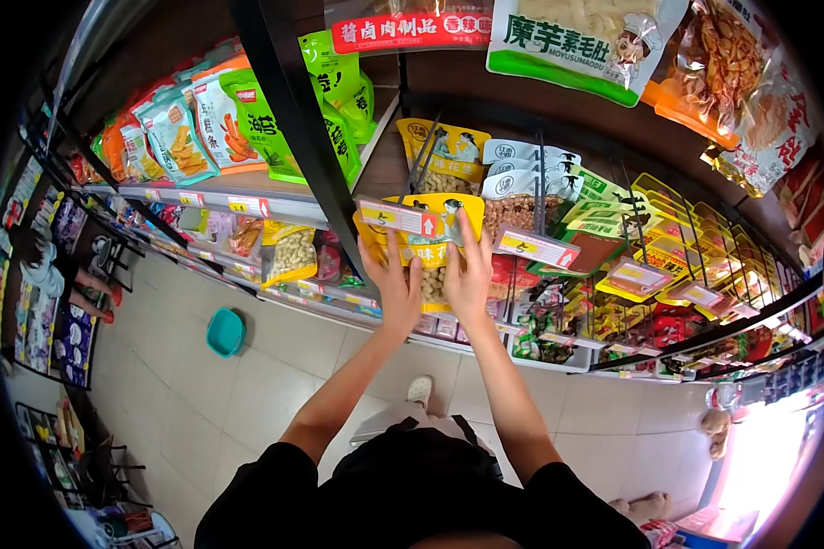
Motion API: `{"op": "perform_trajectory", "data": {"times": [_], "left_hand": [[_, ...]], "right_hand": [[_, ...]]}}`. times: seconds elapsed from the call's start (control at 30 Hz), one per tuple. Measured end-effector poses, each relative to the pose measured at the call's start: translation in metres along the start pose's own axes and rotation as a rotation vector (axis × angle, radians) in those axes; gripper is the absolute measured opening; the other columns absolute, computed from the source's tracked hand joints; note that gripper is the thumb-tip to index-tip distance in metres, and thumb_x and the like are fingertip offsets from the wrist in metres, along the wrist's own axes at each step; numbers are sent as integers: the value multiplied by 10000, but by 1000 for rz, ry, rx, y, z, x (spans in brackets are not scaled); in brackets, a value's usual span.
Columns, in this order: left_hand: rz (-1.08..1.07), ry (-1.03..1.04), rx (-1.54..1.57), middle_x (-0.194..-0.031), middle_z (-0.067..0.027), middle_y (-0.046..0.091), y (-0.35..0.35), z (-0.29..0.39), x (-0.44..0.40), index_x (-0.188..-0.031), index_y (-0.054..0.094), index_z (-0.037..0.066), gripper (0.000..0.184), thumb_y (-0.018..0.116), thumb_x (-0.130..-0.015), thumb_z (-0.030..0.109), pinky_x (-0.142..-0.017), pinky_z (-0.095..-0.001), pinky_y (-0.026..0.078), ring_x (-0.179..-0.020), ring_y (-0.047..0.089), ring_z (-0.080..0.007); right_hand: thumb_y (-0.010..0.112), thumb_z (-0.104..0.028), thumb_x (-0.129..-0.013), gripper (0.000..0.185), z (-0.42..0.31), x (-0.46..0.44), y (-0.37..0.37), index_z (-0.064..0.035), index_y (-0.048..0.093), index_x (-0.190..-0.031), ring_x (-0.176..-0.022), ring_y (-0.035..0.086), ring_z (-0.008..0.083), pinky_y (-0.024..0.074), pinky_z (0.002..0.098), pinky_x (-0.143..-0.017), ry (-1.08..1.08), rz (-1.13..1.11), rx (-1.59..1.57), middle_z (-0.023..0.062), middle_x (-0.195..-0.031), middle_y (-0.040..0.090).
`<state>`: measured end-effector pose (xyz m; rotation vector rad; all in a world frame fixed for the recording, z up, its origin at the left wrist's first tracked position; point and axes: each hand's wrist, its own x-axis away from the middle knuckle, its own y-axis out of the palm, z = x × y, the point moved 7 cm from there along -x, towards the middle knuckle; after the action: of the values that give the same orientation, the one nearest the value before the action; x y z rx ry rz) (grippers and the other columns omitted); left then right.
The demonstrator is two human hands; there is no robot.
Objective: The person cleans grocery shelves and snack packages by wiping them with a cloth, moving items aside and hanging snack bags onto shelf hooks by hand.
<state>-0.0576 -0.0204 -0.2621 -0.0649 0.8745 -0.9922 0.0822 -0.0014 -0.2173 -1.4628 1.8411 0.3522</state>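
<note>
Both of my hands are on a yellow peanut bag at the front of the hanging snack rack. My left hand holds its left side, fingers pointing up. On its right side is my right hand, fingers over the front. A price tag covers part of the bag's upper face. Behind it hangs another yellow peanut bag, with silver-topped nut bags to its right. A second price tag stands just right of my right hand.
Green and white snack bags fill the left shelf, beyond a black upright post. More packets hang overhead. A teal basin sits on the tiled floor. Another person is at the far left.
</note>
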Motion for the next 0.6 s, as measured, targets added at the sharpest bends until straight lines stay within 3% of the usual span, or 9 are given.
{"op": "perform_trajectory", "data": {"times": [0.23,0.33,0.6], "left_hand": [[-14,-34,17,-1533,-258,-1,2,7,-1,-1505,222,60,631,527,-961,153,-1147,-491,91,-1426,61,-431],[-34,-11,228,-1530,-278,99,4,2,-8,-1486,250,7,595,491,-978,203,-1141,-497,129,-1417,130,-434],[-126,117,-43,-1520,-290,178,11,-2,-13,-1456,211,-74,605,436,-992,241,-1142,-529,127,-1403,161,-465]], "right_hand": [[563,53,-860,517,-9,-3,3,-43,491,-1363,-1122,532,388,440,412,-921,51,-14,66,233,-1223,516],[562,61,-855,524,-10,-2,5,-40,489,-1364,-1127,529,386,437,410,-929,63,-10,44,231,-1223,516],[563,73,-843,540,-14,-2,9,-34,485,-1366,-1139,523,373,420,382,-977,95,34,9,215,-1280,504]]}}
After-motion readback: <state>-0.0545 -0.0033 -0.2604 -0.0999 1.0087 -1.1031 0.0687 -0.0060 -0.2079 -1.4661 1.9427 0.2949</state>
